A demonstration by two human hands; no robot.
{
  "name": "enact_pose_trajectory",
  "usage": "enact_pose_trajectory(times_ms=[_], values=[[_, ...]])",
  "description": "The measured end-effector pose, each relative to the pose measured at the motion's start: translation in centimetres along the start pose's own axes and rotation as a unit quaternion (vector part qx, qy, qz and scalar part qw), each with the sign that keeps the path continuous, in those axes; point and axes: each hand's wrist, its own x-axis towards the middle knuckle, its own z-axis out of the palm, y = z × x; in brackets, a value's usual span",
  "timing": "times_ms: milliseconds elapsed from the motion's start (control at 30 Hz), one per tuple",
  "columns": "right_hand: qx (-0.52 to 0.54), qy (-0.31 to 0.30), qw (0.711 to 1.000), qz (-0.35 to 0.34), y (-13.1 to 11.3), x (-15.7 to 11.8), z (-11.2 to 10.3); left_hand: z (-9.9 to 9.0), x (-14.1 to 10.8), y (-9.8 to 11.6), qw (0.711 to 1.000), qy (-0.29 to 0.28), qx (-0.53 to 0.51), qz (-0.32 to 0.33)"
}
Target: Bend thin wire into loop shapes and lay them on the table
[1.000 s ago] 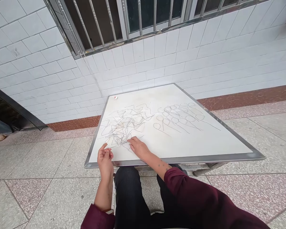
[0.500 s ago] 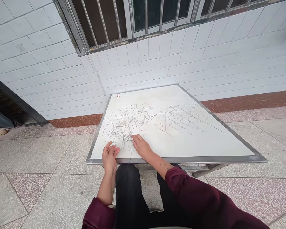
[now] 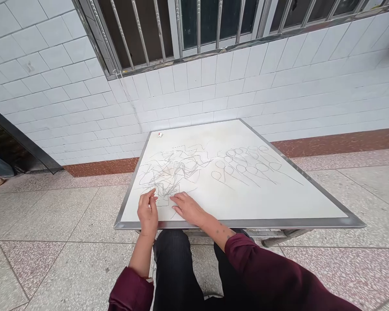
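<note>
On white-topped tbl (image 3: pixel 266 209), L hand (image 3: pixel 147 211), R hand (image 3: pixel 188 209) by tangled dark wires (image 3: pixel 172 172), grips unclear; dark wire-loops (image 3: pixel 241 167) apart, prob. anti-snag

One head-worn view faces forward and down, apparently close above the tabletop (image 3: pixel 262 203).

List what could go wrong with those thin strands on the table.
The tangled pile of strands is full of crossings, so pulling one piece might drag others along.
The looped strands lie beside that pile, so a dragged piece might knock them askew.
The left hand and right hand are bare at the pile's near side, so a loose end might prick them.
</note>
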Motion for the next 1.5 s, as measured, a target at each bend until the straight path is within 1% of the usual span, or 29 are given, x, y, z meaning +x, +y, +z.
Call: enact_pose_trajectory(times_ms=[167, 367, 467, 500, 567, 667, 767, 867, 933, 1033, 1133, 1267, 1333, 1400, 1467, 1500], values=[[-0.01, 0.006, 1.0, 0.021, 0.1, 0.2, 0.3, 0.2, 0.2, 0.3, 0.997, -0.058, 0.013, 0.043], [-0.011, 0.023, 0.999, 0.04, 0.1, 0.3, 0.1, 0.6, 2.3, 0.5, 0.99, -0.132, -0.001, 0.051], [-0.01, 0.021, 0.999, 0.036, 0.1, 0.3, 0.0, 0.8, 3.5, 0.8, 0.988, -0.144, -0.004, 0.051], [-0.011, 0.021, 0.999, 0.035, 0.1, 0.3, 0.0, 0.8, 3.8, 0.8, 0.99, -0.135, -0.003, 0.052], [-0.012, 0.02, 0.999, 0.033, 0.1, 0.3, 0.0, 0.7, 4.4, 1.0, 0.994, -0.096, -0.003, 0.051], [-0.016, 0.015, 0.999, 0.028, 0.1, 0.2, 0.1, 0.4, 4.9, 1.0, 0.999, -0.005, -0.01, 0.04], [-0.026, 0.014, 0.999, 0.026, 0.1, 0.2, 0.1, 0.3, 4.9, 0.6, 0.996, 0.078, -0.037, 0.012], [-0.032, 0.015, 0.999, 0.025, 0.1, 0.3, 0.1, 0.4, 4.7, 0.1, 0.987, 0.13, -0.087, -0.024], [-0.037, 0.019, 0.999, 0.029, 0.1, 0.3, 0.0, 0.6, 4.6, 0.0, 0.98, 0.15, -0.122, -0.044], [-0.041, 0.024, 0.998, 0.039, 0.1, 0.2, 0.1, 0.7, 4.7, 0.3, 0.97, 0.163, -0.167, -0.067], [-0.023, 0.021, 0.999, 0.035, 0.3, 0.0, 0.5, 0.8, 4.4, 1.2, 0.96, 0.163, -0.205, -0.094], [-0.002, 0.024, 0.999, 0.028, 0.7, 0.3, 1.0, 0.9, 2.8, 2.7, 0.95, 0.133, -0.242, -0.146], [-0.004, 0.044, 0.999, 0.026, 0.8, 0.5, 0.7, 0.9, 1.6, 3.4, 0.947, 0.115, -0.249, -0.165], [-0.003, 0.083, 0.996, 0.022, 0.7, 0.5, 0.0, 0.8, 0.4, 4.2, 0.947, 0.107, -0.249, -0.174], [0.008, 0.123, 0.992, 0.005, -0.1, -0.2, -1.0, 0.6, -0.9, 5.0, 0.948, 0.107, -0.245, -0.174], [0.016, 0.137, 0.99, -0.011, -0.9, -0.8, -1.6, 0.5, -1.5, 5.5, 0.95, 0.105, -0.239, -0.17]])
